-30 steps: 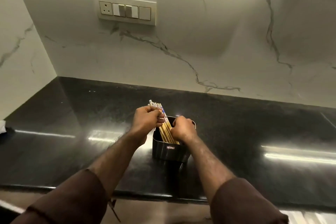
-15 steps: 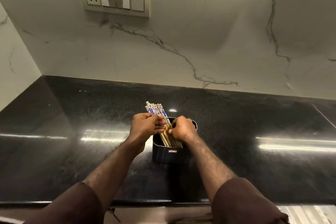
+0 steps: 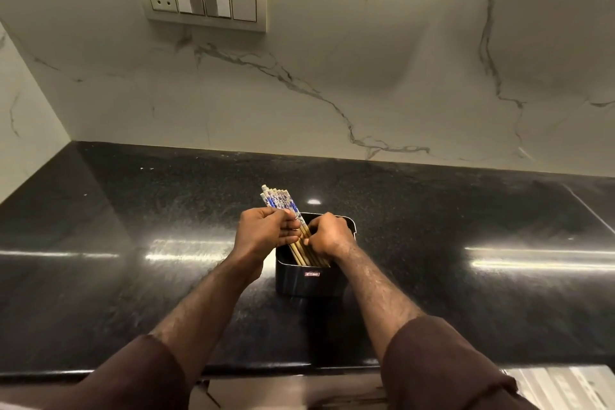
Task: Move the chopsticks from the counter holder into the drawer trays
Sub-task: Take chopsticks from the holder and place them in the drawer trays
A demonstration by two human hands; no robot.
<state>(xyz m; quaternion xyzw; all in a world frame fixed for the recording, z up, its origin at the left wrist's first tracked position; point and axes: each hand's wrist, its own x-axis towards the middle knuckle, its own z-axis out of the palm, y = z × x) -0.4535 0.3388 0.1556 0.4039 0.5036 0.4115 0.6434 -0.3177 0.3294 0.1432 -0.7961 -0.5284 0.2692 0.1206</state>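
Note:
A dark square holder (image 3: 311,281) stands on the black counter (image 3: 133,226) in the middle of the view. A bundle of wooden chopsticks (image 3: 281,201) with blue-and-white patterned tops leans out of it toward the upper left. My left hand (image 3: 266,233) grips the bundle just below the patterned tops. My right hand (image 3: 327,236) is curled round the wooden shafts over the holder's mouth. The lower ends of the chopsticks are hidden inside the holder.
A marble backsplash rises behind the counter, with a switch and socket plate (image 3: 203,0) at the upper left. A side wall closes the counter on the left. Below the counter's front edge, at the lower right, a pale tray-like surface (image 3: 562,386) shows.
Both hands have kept their hold on the chopsticks in the holder. The view has shifted slightly, with the switch plate now lower and more central.

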